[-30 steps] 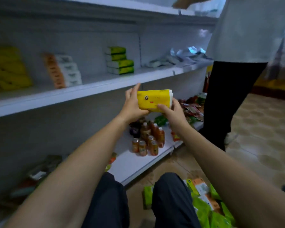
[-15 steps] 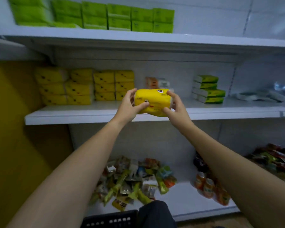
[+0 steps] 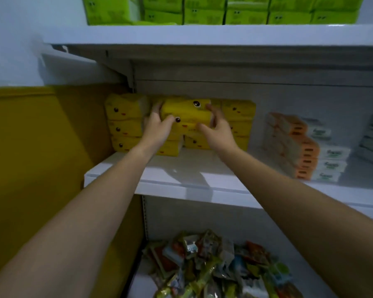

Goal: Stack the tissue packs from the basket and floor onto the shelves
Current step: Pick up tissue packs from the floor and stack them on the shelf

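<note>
A yellow tissue pack (image 3: 187,114) with a cartoon face is held tilted between both hands, deep over the middle shelf (image 3: 181,177). My left hand (image 3: 158,127) grips its left end, thumb across the front. My right hand (image 3: 218,127) grips its right end. The pack sits against the top of the stacked yellow tissue packs (image 3: 125,123) at the shelf's back left. Whether it rests on the stack I cannot tell.
Green tissue packs (image 3: 224,11) fill the top shelf. Orange-and-white tissue packs (image 3: 299,147) stand right of the yellow stack, more packs at the far right edge. Loose snack packets (image 3: 213,265) pile on the bottom shelf. A yellow wall panel (image 3: 41,147) bounds the left.
Both hands have carried the yellow pack forward from in front of the shelf to the yellow stack at the back. The view has moved closer to the shelf.
</note>
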Motion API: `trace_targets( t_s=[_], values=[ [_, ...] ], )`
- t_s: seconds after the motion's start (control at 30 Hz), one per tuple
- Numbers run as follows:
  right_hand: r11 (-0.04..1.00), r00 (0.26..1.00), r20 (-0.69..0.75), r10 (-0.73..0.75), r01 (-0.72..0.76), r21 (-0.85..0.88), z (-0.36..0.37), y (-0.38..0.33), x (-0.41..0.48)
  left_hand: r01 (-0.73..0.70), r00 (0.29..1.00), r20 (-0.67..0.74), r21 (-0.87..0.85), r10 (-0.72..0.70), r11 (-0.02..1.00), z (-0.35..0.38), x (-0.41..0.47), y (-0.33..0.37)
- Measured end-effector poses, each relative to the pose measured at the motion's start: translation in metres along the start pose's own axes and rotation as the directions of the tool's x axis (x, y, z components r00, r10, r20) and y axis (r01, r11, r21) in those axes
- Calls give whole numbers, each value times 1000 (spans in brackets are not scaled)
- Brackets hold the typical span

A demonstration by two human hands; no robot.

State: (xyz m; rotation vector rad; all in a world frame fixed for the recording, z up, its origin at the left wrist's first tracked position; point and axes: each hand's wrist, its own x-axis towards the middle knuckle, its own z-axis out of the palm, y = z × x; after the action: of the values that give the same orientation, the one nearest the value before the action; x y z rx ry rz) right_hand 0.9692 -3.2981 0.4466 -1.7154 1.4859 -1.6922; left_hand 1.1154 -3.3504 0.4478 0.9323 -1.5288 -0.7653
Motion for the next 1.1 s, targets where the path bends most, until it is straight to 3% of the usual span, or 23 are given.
trace_targets(
  t_s=[0.13,0.27,0.37,0.47,0.53,0.67,0.8,0.9,1.0,1.1],
  values=[
    [999,999,37,7,-9,36,41,7,50,-10,995,-99,72,17,997,-18,58,-19],
    [999,996,83,-41,42,-8,70,30,81,-10,995,-94,149,24,989,-25,80,-44],
    [992,997,44,-68,72,-108,83,46,92,-138,958,-192,333,211,933,-22,84,-65],
    [958,984,-41,-176,162,-237,88,58,94,-225,848,-277,584,452,780,-16,85,-74],
    [944,973,-66,-222,198,-264,90,64,93,-241,823,-261,644,505,726,-13,87,-80],
    [942,982,-33,-186,169,-291,95,67,98,-199,880,-232,611,413,766,-11,92,-84],
    [967,993,68,-98,111,-228,88,66,99,-162,906,-198,653,374,740,-14,84,-77],
    [955,982,181,-45,95,-280,69,62,81,-101,947,-153,693,282,714,-16,69,-67],
    [882,952,305,4,141,-451,44,52,52,-40,994,-38,762,107,646,-15,45,-53],
    [747,901,433,23,272,-607,17,45,16,-104,994,104,782,35,614,-11,17,-41]
  ],
)
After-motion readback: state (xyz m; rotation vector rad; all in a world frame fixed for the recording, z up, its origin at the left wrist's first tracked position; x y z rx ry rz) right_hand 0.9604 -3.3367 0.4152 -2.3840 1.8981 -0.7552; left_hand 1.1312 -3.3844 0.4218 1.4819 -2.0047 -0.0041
